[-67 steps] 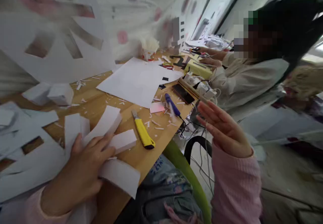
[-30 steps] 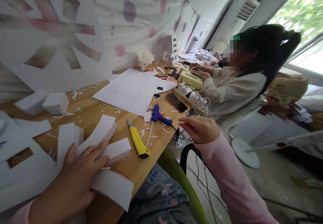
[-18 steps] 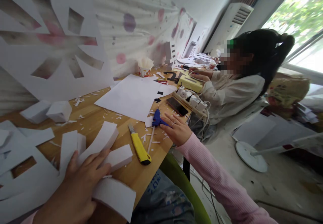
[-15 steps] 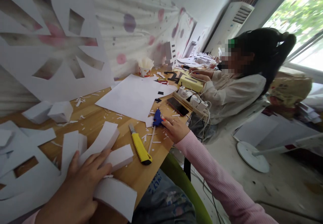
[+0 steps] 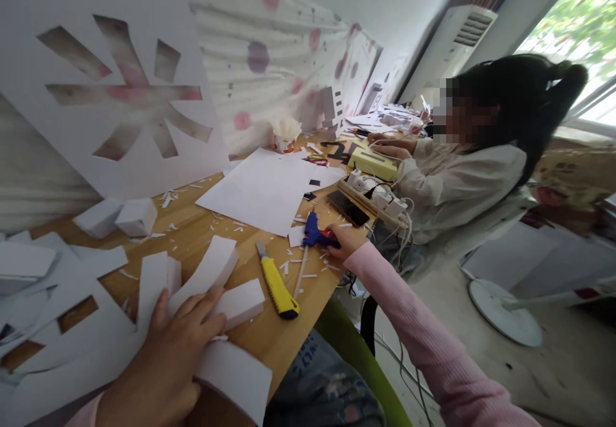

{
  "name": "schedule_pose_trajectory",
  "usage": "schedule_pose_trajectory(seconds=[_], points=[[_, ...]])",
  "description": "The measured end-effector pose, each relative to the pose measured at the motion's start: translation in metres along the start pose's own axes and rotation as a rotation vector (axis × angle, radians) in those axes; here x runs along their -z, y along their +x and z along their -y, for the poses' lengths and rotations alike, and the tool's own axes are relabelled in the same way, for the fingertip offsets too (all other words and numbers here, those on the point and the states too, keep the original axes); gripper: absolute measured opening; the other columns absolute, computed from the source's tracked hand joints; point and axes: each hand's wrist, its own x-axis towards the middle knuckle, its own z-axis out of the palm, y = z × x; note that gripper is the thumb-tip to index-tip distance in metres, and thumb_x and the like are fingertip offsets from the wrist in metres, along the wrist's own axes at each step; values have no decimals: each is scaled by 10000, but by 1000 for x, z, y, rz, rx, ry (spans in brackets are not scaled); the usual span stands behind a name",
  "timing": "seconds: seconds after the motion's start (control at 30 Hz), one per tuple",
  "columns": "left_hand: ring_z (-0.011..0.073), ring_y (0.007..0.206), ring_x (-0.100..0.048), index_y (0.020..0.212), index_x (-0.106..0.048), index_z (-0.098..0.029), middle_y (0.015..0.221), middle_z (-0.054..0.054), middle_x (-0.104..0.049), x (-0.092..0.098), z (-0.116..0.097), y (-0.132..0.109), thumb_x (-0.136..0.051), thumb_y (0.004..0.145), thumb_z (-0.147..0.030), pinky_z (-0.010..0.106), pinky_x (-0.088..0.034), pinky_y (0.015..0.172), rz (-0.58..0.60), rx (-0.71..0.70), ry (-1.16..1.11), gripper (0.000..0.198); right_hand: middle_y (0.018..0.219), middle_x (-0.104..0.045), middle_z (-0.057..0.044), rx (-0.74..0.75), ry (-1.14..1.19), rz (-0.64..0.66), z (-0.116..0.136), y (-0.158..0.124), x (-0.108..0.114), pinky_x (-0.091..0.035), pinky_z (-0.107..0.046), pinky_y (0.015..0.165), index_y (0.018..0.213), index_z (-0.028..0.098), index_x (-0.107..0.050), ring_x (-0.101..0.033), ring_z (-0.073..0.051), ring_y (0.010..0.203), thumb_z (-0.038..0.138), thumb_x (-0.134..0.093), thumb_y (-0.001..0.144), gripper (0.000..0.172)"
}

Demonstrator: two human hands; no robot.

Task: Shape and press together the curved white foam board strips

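My left hand (image 5: 168,340) lies with fingers spread over a white raised foam-board shape (image 5: 206,273), whose thick arms stick out around it. One curved arm shows under the heel of the hand near the table edge. At the right side of the table, my right hand (image 5: 345,242) has its fingers closed around the handle of a blue glue gun (image 5: 315,229). The gun lies low at the tabletop, with a pale glue stick (image 5: 302,273) trailing from it. Between my hands rests a yellow utility knife (image 5: 278,282), blade end pointing away from me.
A large white sheet (image 5: 260,189), paper scraps and a paper cup (image 5: 285,137) stand beyond. A phone (image 5: 348,207) and a power strip (image 5: 375,196) with cables border the right. A co-worker (image 5: 462,170) sits there. A cut-out board (image 5: 158,176) leans on the wall.
The fingers of my right hand have closed further around the glue gun's handle. My view has shifted slightly left; my left hand stays on the foam-board shape.
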Motion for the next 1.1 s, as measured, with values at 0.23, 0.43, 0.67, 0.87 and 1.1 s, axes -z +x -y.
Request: schedule_pose_trajectory(seconds=[0.23,0.43,0.67,0.87,1.1], points=[[274,1385,-336,914,-610,-267,1511,43,-368,2,-1,0,-460,460,-19,660,-6,1127,13,7,5,538,1070,-655,-178,39,118,-69,-11,4,-14,-437,-406,901,1104,84,-597,-608,-281,1012,132,-631,787,323],[278,1395,-316,921,-609,-261,1508,36,-370,6,-3,0,-460,437,-28,640,42,1135,36,14,-31,557,1059,-670,-121,55,396,-208,-38,18,-12,-496,-363,846,1090,146,-581,-640,-239,956,188,-616,804,292],[277,1406,-293,892,-595,-252,1537,21,-316,9,-4,1,-454,424,-27,640,83,1131,72,35,-54,538,980,-679,-83,-3,656,-370,-55,33,-22,-544,-369,768,1091,180,-557,-658,-201,853,278,-570,883,231],[266,1398,-308,912,-604,-262,1539,15,-319,10,-4,3,-457,423,-28,633,74,1130,95,49,-40,561,1035,-646,-64,-135,737,-460,-56,42,-44,-544,-384,800,1089,136,-585,-645,-184,908,326,-551,940,243],[259,1407,-292,905,-598,-265,1538,15,-320,8,-3,2,-450,419,-38,636,74,1127,91,44,-45,556,961,-653,-39,-322,626,-479,-56,41,-44,-524,-385,817,984,137,-625,-635,-168,869,329,-574,930,205]])
